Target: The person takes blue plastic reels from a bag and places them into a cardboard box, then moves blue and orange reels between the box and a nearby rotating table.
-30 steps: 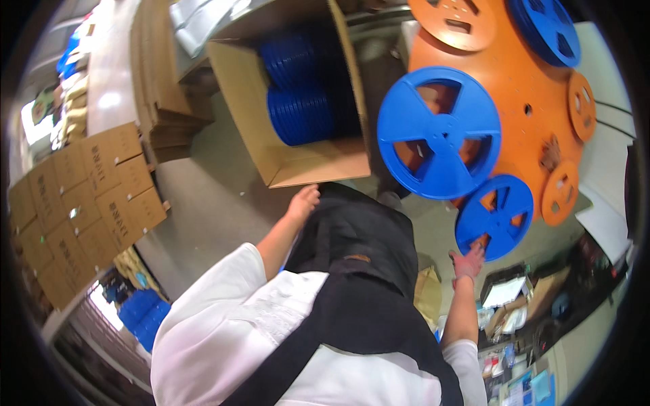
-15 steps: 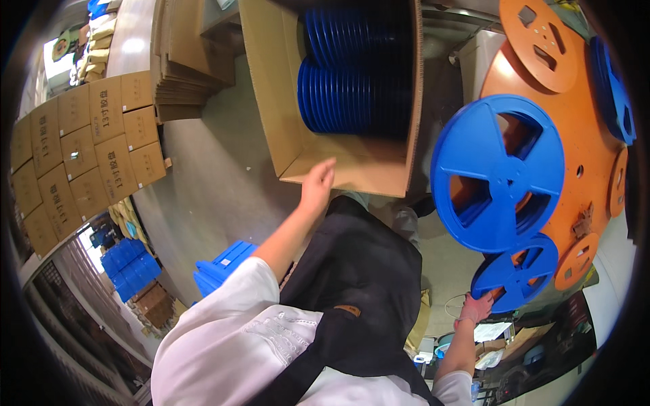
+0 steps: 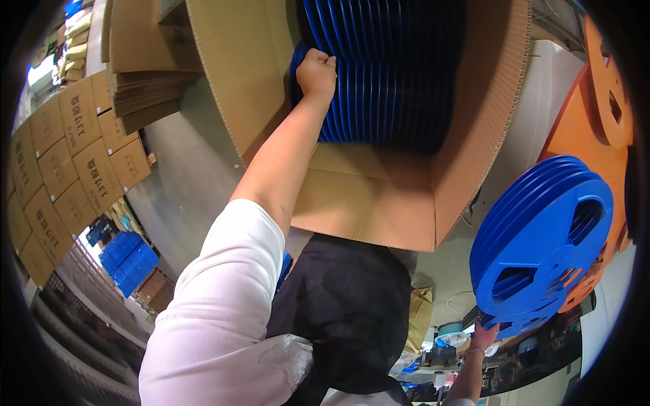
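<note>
Inside an open cardboard box [image 3: 362,220] stand two rows of blue plastic reels [image 3: 389,105], upright and packed side by side. My left hand [image 3: 317,73] reaches in over the near row, its fingers curled at the rim of the leftmost reel. Low on the right, my right hand [image 3: 484,335], which looks pinkish, holds the edge of a lower blue reel [image 3: 525,323]. Just above it is a stack of several blue reels [image 3: 542,237] with cut-out windows, in front of a large orange disc [image 3: 575,125]. Some right fingers are hidden behind the reel.
Stacked cartons [image 3: 74,162] stand at the left, and flattened cardboard sheets [image 3: 149,88] lean near the box. Blue crates [image 3: 128,260] sit farther back on the left. A smaller orange reel [image 3: 609,88] is mounted at upper right. A cluttered bench [image 3: 521,362] lies at lower right.
My left hand has moved from the box's near edge up into it, onto the reels. The view has shifted closer to the box. My right hand stays at the lower reel.
</note>
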`<state>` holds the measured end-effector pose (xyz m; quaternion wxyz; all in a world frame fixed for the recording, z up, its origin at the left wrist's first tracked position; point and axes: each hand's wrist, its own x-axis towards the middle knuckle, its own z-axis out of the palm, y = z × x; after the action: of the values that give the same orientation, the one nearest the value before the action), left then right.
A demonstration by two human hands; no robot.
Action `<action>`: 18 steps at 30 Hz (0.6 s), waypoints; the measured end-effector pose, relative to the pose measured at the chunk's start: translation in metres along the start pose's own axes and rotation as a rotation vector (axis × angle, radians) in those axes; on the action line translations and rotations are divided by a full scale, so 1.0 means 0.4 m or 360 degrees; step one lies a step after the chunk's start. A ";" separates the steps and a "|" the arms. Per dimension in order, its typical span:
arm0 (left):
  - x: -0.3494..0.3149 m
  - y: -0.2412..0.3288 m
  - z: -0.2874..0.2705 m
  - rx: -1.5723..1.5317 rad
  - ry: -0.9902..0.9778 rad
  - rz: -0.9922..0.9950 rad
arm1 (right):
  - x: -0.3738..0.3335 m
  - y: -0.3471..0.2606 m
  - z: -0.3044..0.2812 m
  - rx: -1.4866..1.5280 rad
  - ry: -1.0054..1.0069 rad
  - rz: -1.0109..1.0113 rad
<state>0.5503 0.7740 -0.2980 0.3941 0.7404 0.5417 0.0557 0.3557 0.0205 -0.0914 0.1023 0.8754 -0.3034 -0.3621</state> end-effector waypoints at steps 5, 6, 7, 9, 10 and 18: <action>-0.013 -0.031 0.035 0.0039 0.0271 0.0198 | 0.004 -0.028 -0.001 -0.0028 -0.0001 0.0005; -0.025 -0.019 0.031 0.0031 0.0224 0.0061 | 0.000 -0.036 -0.001 0.0032 -0.0012 0.0007; -0.021 -0.030 0.039 0.0125 0.0291 0.0146 | -0.001 -0.044 0.000 0.0092 -0.0023 0.0008; -0.015 -0.054 0.061 0.0306 0.0404 0.0304 | 0.003 -0.008 0.016 0.0184 0.0073 -0.0090; -0.012 -0.066 0.070 0.0279 0.0377 0.0273 | 0.012 0.021 0.026 0.0186 0.0069 -0.0099; -0.016 -0.020 0.057 -0.0109 0.0230 -0.0198 | -0.026 -0.078 0.011 0.0418 0.0092 -0.0007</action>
<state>0.5532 0.7577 -0.3165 0.3818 0.6855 0.6114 0.1027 0.3610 0.0518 -0.1008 -0.0054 0.8920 -0.3433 -0.2941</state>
